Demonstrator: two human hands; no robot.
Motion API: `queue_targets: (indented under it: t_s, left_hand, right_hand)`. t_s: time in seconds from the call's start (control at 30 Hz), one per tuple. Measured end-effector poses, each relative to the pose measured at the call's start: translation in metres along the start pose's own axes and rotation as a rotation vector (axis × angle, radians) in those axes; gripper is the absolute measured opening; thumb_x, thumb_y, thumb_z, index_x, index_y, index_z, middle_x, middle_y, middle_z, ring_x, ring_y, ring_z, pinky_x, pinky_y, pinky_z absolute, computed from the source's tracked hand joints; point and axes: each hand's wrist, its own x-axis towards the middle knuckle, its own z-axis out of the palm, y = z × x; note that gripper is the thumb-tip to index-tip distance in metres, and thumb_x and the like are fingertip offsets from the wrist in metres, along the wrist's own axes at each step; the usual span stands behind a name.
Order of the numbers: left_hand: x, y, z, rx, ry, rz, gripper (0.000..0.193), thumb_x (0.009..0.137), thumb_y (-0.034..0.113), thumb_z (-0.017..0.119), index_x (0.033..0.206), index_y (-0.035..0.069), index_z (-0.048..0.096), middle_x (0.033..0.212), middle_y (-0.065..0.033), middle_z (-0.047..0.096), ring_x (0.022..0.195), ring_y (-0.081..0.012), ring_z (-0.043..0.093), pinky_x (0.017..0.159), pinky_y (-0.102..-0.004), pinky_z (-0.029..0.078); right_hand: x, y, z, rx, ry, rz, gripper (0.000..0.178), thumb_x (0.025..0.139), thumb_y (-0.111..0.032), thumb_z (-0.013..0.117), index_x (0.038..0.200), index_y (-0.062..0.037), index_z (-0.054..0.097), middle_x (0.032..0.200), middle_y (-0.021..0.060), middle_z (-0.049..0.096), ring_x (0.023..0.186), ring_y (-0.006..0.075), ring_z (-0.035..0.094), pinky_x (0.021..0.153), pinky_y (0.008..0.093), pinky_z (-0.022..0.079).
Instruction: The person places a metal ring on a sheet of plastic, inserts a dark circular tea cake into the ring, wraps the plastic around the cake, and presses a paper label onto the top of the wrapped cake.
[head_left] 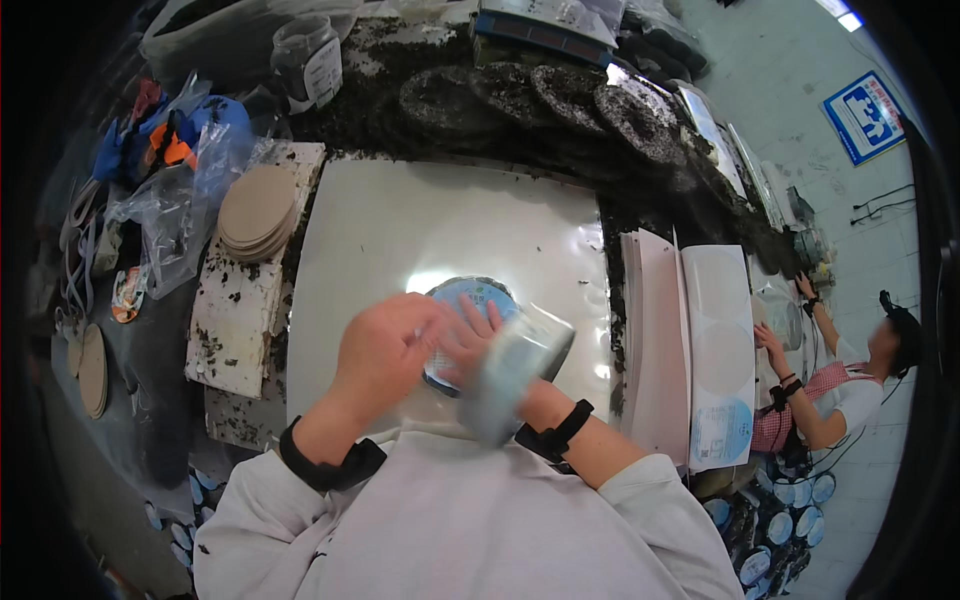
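A round, dark-edged disc with a light blue label (468,290) lies on the pale board (400,220) before me. My right hand (465,338) rests on the label with its fingers spread. Beside it, on the left, my left hand (380,345) is closed, thumb and fingers pinched together; whatever they hold is too small or hidden to make out. A shiny, smeared roll, perhaps clear tape (520,370), shows over my right hand and wrist. Whether it hangs on that wrist, I cannot tell. Both wrists wear black bands.
Left of the board, brown round cards (258,210) are stacked on a leaf-specked white block (235,315). Dark pressed discs (560,100) line the back. A strip of round labels (718,330) stands at the right. Further right, a co-worker (830,390) works at the same table.
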Motion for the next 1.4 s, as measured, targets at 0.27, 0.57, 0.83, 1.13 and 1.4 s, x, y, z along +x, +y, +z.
queue_targets:
  t_s: [0.27, 0.57, 0.83, 1.13, 1.4]
  left_hand:
    - [0.004, -0.091, 0.039, 0.2, 0.37, -0.126, 0.009, 0.083, 0.009, 0.063, 0.082, 0.001, 0.059, 0.079, -0.0169, 0.061, 0.072, -0.0366, 0.058, 0.067, -0.0439, 0.046]
    - [-0.04, 0.177, -0.01, -0.515, -0.487, 0.545, 0.043, 0.091, 0.015, 0.064, 0.131, 0.012, 0.048, 0.112, -0.0087, 0.065, 0.095, -0.0249, 0.062, 0.083, -0.0338, 0.049]
    - [-0.096, -0.114, 0.067, 0.681, -0.382, 0.41, 0.058, 0.093, 0.037, 0.057, 0.145, 0.017, 0.041, 0.155, -0.0088, 0.032, 0.143, -0.0273, 0.03, 0.113, -0.0473, 0.028]
    - [-0.091, -0.123, 0.083, 0.559, -0.038, 0.445, 0.021, 0.083, 0.026, 0.062, 0.098, 0.011, 0.06, 0.132, -0.0029, 0.054, 0.119, -0.0232, 0.051, 0.102, -0.039, 0.038]
    - [-0.08, -0.101, 0.078, 0.618, -0.252, 0.368, 0.023, 0.084, 0.025, 0.063, 0.096, 0.006, 0.059, 0.13, -0.0095, 0.053, 0.12, -0.0243, 0.051, 0.101, -0.0433, 0.038]
  right_hand:
    - [-0.106, 0.026, -0.032, 0.36, 0.484, 0.587, 0.06, 0.094, -0.023, 0.055, 0.144, 0.003, 0.036, 0.153, 0.0235, 0.029, 0.14, 0.0383, 0.032, 0.114, 0.0427, 0.028]
    - [-0.096, 0.086, -0.037, 0.45, -0.204, 0.716, 0.033, 0.09, -0.024, 0.059, 0.111, 0.0007, 0.065, 0.103, 0.0185, 0.067, 0.097, 0.0286, 0.064, 0.086, 0.0363, 0.049]
    - [-0.023, 0.141, -0.036, 0.405, -0.703, 0.89, 0.035, 0.084, -0.034, 0.062, 0.067, -0.0039, 0.071, 0.064, 0.0081, 0.067, 0.056, 0.0182, 0.064, 0.054, 0.0311, 0.051]
    - [-0.054, 0.1, -0.05, 0.013, -0.521, 0.632, 0.047, 0.088, -0.047, 0.049, 0.107, -0.0096, 0.07, 0.11, 0.0198, 0.067, 0.104, 0.0343, 0.064, 0.091, 0.0418, 0.049]
    - [-0.103, 0.071, -0.046, 0.359, -0.136, 0.495, 0.04, 0.098, -0.037, 0.041, 0.102, -0.007, 0.066, 0.104, 0.0157, 0.067, 0.099, 0.0364, 0.06, 0.086, 0.044, 0.046]
